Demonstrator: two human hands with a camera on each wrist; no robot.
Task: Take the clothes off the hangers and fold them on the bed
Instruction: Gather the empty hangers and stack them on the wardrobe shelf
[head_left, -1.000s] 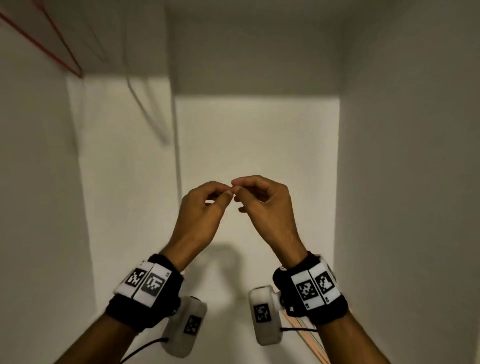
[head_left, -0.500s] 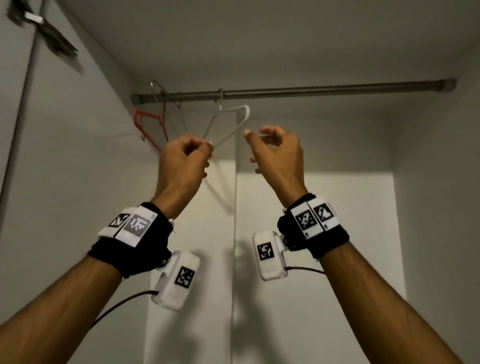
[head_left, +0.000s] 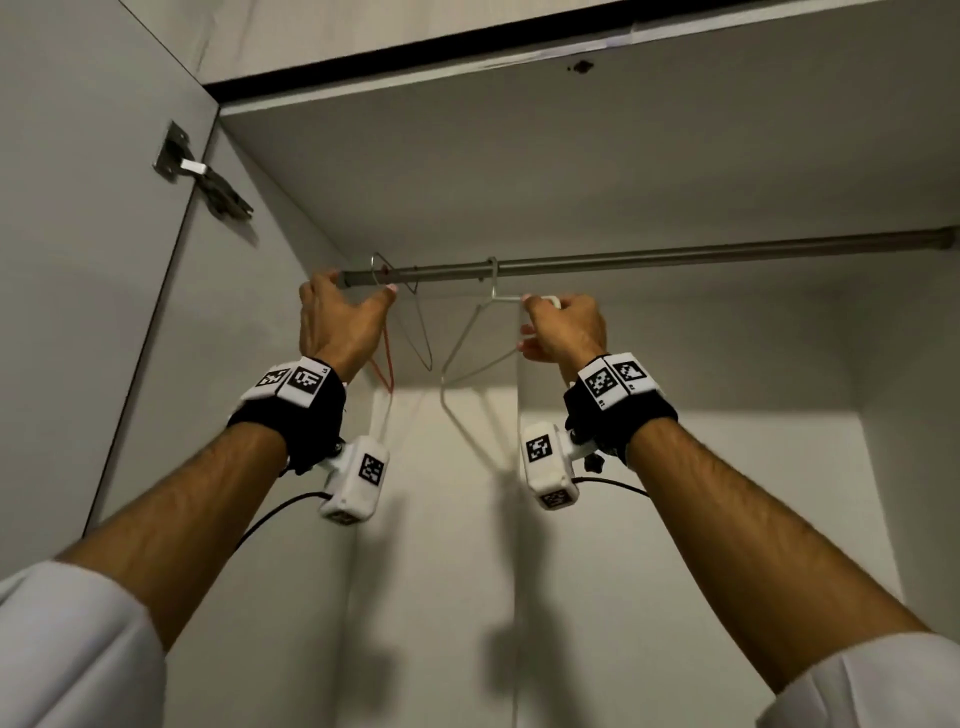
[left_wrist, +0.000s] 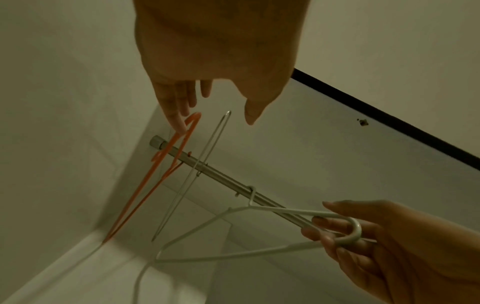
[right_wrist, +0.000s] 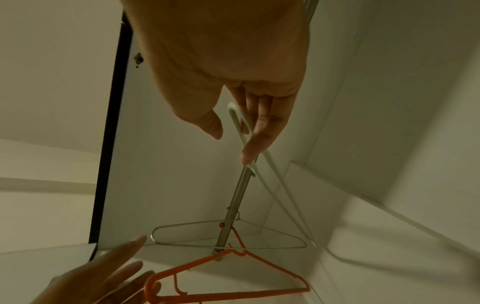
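Note:
Three bare hangers hang on the closet's metal rod (head_left: 675, 254); no clothes show on them. My right hand (head_left: 563, 327) grips the shoulder end of the white hanger (head_left: 467, 332), with its fingers curled through the bend (left_wrist: 348, 236). My left hand (head_left: 343, 312) is spread open at the rod's left end. One straight fingertip touches the orange hanger (left_wrist: 145, 189). A thin metal wire hanger (left_wrist: 192, 170) hangs between the orange and the white one (right_wrist: 270, 164). The bed is out of view.
The open closet door with its metal hinge (head_left: 202, 182) stands close on the left. The closet's top panel (head_left: 519, 156) lies just above the rod. The rod's right stretch (head_left: 779, 247) carries nothing, and pale walls close in behind and to the right.
The view has tilted up and both hands have risen to the rod. My right hand has taken hold of the white hanger. My left hand has opened and moved left to the orange one.

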